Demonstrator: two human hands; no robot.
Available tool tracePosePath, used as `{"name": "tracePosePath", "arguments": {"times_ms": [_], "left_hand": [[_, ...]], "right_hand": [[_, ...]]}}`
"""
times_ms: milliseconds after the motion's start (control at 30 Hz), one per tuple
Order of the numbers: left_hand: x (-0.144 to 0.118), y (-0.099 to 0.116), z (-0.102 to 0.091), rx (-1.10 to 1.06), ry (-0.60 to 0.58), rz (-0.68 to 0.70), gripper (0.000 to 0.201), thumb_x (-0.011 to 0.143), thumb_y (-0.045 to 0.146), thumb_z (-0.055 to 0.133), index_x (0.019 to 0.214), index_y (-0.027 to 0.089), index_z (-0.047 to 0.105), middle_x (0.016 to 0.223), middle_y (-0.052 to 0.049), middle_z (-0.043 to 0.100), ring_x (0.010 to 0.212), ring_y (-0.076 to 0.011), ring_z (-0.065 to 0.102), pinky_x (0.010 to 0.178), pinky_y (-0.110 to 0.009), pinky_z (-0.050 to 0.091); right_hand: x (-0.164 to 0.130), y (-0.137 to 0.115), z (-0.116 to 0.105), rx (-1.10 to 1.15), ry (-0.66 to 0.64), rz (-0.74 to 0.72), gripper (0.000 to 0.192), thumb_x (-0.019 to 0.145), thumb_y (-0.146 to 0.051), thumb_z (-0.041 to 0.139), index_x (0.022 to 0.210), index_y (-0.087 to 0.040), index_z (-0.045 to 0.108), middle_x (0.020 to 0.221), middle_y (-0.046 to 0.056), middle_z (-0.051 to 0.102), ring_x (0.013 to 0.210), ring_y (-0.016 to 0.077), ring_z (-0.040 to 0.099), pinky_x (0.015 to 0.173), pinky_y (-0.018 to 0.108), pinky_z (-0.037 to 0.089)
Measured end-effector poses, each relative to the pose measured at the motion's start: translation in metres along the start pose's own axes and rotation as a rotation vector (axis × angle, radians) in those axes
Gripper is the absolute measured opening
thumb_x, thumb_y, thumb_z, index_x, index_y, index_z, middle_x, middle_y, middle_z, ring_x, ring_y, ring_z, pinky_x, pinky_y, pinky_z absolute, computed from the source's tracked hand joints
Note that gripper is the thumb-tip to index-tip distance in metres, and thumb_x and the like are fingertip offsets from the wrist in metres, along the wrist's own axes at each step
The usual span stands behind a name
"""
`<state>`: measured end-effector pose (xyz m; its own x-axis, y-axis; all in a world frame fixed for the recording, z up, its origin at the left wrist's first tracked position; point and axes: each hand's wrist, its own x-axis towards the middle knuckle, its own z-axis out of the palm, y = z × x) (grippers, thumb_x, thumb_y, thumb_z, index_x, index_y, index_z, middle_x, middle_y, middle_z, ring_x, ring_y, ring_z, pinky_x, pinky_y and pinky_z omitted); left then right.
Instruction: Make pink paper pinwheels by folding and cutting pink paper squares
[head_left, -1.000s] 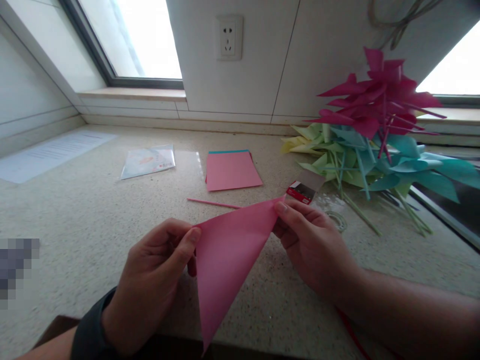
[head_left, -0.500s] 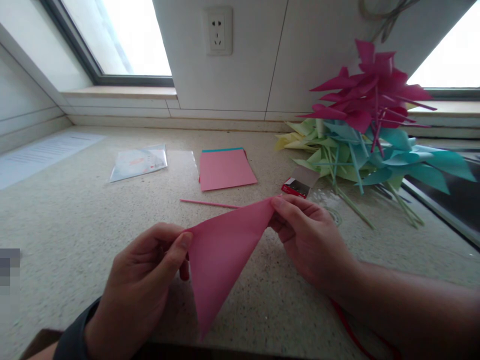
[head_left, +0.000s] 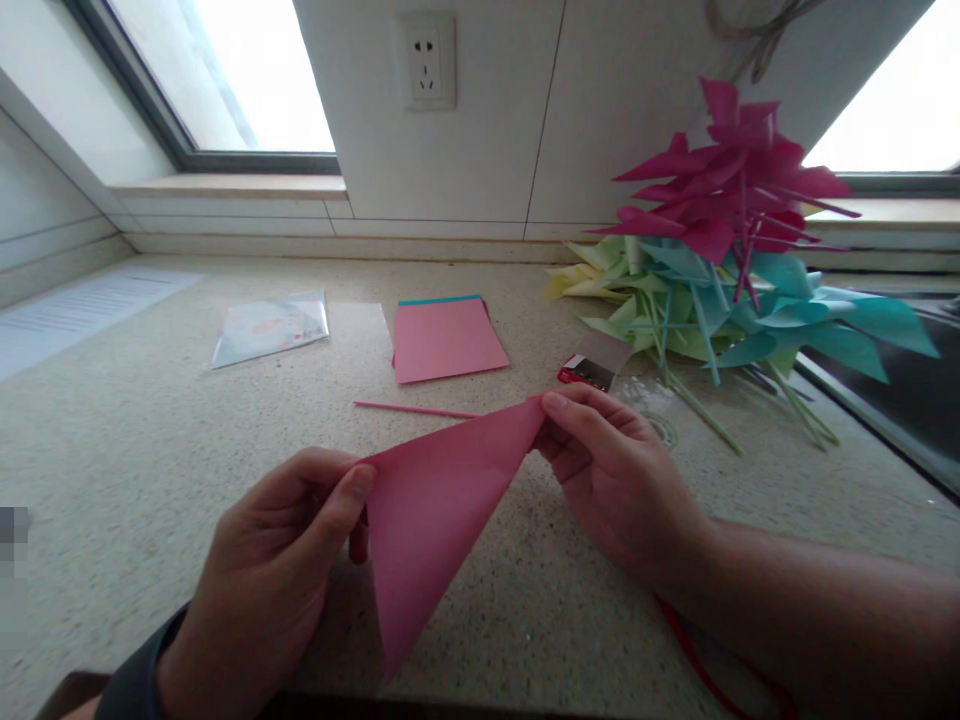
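Observation:
A pink sheet of paper (head_left: 439, 510), folded into a triangle, hangs between my two hands above the counter. My left hand (head_left: 292, 550) pinches its left corner between thumb and fingers. At the upper right corner, my right hand (head_left: 611, 455) is closed on the paper in a pinch. The third corner points down towards me. Behind the folded sheet lies a thin pink stick (head_left: 412, 408), partly hidden by the paper. Farther back rests a stack of square pink paper (head_left: 450, 342) with a blue edge showing. Just beyond my right hand is a small red box (head_left: 589, 370), its flap raised.
Finished paper pinwheels lie in a heap at the right: magenta ones (head_left: 739, 180) on top, blue ones (head_left: 840, 315) and pale green ones (head_left: 637, 325) below. A clear plastic packet (head_left: 274, 325) and a printed sheet (head_left: 90, 305) lie left. A red cord (head_left: 694, 650) runs under my right forearm.
The view has shifted slightly, so most things sit a little farther left. Both hands keep their pinch on the folded paper; its lower corner has swung slightly left.

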<state>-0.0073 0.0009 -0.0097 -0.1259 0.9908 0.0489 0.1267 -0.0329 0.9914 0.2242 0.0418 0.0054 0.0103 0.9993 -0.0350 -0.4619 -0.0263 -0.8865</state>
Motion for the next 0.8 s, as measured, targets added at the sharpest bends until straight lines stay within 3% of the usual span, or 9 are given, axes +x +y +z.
{"name": "tracePosePath", "arguments": {"times_ms": [567,800], "left_hand": [[0.0018,0.0009,-0.0001,-0.086,-0.006,-0.081,0.023,0.083,0.045,0.076,0.077,0.024,0.069,0.068,0.003,0.063,0.057,-0.0118,0.054,0.049,-0.019,0.047],[0.0042,0.0008,0.0034,-0.156,0.006,-0.109,0.025,0.085,0.044,0.074,0.078,0.021,0.067,0.064,0.003,0.062,0.055,-0.0108,0.053,0.048,-0.019,0.046]], "right_hand": [[0.0051,0.0026,-0.0031,-0.051,0.019,-0.039,0.017,0.079,-0.034,0.077,0.066,-0.025,0.07,0.066,-0.001,0.065,0.066,0.0145,0.059,0.068,0.03,0.05],[-0.0008,0.0043,-0.0026,-0.163,-0.166,0.012,0.026,0.086,-0.048,0.07,0.078,-0.024,0.074,0.075,0.002,0.068,0.069,0.0171,0.061,0.072,0.034,0.049]]}}
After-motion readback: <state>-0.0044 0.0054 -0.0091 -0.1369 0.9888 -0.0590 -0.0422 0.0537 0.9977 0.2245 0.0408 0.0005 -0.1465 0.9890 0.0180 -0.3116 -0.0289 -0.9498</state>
